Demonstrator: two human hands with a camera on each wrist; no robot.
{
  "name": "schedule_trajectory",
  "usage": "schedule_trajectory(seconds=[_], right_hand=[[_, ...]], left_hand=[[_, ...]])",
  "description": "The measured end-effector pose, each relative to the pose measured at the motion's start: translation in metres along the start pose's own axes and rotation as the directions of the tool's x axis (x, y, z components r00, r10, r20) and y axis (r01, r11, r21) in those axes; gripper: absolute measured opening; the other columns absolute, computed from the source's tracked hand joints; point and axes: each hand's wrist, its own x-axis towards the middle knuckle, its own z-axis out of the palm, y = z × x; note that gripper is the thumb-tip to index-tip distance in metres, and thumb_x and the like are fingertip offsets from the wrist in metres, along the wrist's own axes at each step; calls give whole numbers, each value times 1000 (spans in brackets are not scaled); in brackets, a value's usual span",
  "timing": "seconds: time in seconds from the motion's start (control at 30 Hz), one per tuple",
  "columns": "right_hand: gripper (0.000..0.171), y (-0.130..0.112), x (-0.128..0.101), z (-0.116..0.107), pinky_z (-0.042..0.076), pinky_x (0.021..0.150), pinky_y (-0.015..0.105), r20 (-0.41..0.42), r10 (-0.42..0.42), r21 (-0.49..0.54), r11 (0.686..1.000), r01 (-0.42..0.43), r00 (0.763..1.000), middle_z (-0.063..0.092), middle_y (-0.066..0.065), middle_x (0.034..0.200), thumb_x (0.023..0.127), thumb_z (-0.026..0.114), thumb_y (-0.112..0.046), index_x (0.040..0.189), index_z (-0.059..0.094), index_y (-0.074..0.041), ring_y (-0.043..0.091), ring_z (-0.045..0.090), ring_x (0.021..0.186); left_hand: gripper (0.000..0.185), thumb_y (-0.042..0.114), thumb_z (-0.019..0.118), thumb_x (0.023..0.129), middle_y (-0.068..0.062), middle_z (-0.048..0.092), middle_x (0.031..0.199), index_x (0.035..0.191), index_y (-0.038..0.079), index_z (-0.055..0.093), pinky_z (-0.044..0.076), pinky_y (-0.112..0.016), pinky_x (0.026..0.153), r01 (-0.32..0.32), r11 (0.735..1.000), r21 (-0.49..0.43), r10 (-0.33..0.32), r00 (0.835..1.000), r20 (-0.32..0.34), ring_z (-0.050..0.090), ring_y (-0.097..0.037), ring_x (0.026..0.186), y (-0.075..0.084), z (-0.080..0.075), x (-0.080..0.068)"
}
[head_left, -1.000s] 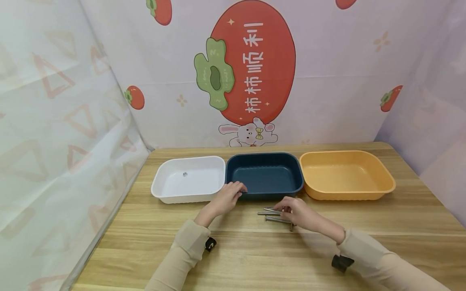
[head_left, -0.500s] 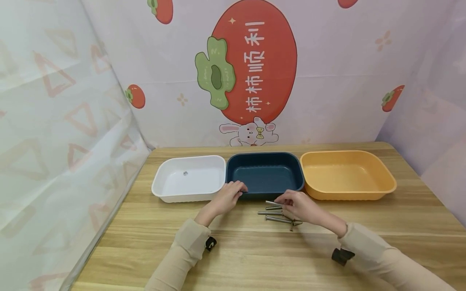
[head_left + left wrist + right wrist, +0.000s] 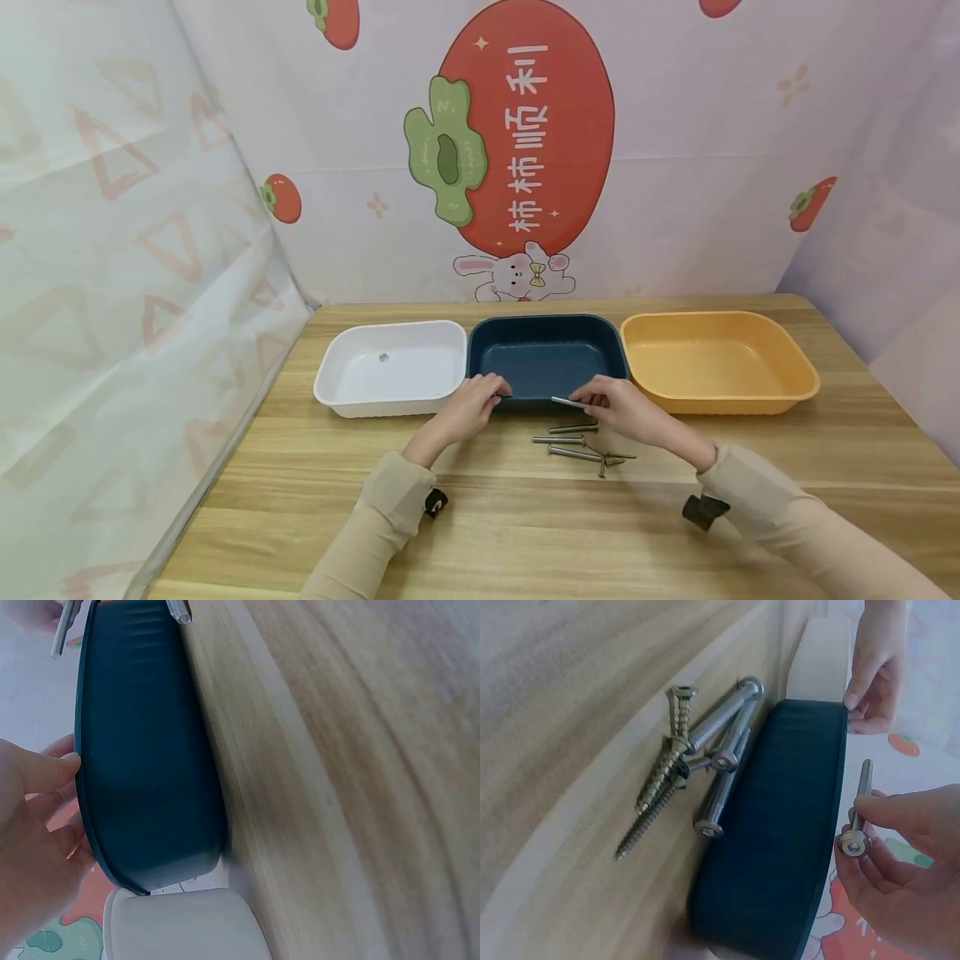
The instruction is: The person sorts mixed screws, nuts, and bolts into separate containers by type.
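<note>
My right hand (image 3: 609,404) pinches a long silver bolt (image 3: 567,402) (image 3: 859,806) at the front rim of the dark blue tray (image 3: 546,358) (image 3: 780,832). My left hand (image 3: 471,402) (image 3: 34,825) grips the same tray's front left rim. On the wooden table in front of the tray lie several loose bolts and screws (image 3: 577,442) (image 3: 697,761).
A white tray (image 3: 390,367) with one small metal part (image 3: 383,357) in it stands left of the blue one, and an orange tray (image 3: 716,358) stands to the right. Printed curtains close off the back and both sides. Bare wooden table (image 3: 525,533) lies near me.
My right hand has lifted one bolt off the pile and carried it up and back to the blue tray's front rim. The left hand has stayed on the rim.
</note>
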Motion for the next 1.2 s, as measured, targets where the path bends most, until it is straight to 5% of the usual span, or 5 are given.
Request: schedule_trajectory(seconds=[1.2], right_hand=[[19,28,51,-25,38,54,23,55,22,-100,995,-16,998,51,3,68,73,57,11,90,65,5,11,42,60]], left_hand=[[15,2,48,88,-1,56,95,98,11,54,39,-32,78,-2,1000,-5,2,1000,9,50,-17,89,0,-1,0]])
